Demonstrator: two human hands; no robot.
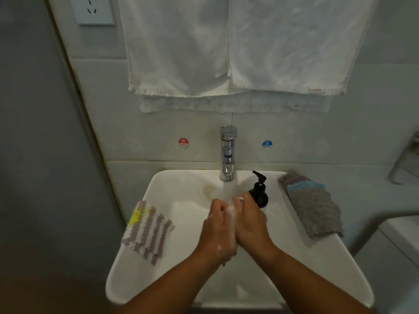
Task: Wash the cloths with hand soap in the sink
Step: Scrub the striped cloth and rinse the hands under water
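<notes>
The left hand [217,230] and the right hand [250,223] are pressed together palm to palm over the middle of the sink [127,279], fingers pointing away from the person. White foam [231,211] shows along the seam between them and on the left wrist. The fingers of the left hand bend loosely toward the right hand, while the right fingers lie straighter. Only foam shows between the palms, with no cloth in either hand.

The fingertips sit just under a stream of water [227,189] running from the chrome tap [227,152] at the far rim. Just right of the stream, and just beyond the right hand, a black pump bottle of soap [258,193] stands upright.

The cloths lie on the sink's rims, apart from the hands. On the left rim rests a striped cloth [147,232], purple and white with a yellow patch at its far corner. On the right rim lies a grey cloth [315,209], with a blue cloth [306,185] showing at its far end.

On the tiled wall, a red hot sticker [183,142] sits left of the tap and a blue cold sticker [267,144] to its right. Above them hang white towels [226,46], and a wall socket [94,10] is at the far left.
</notes>
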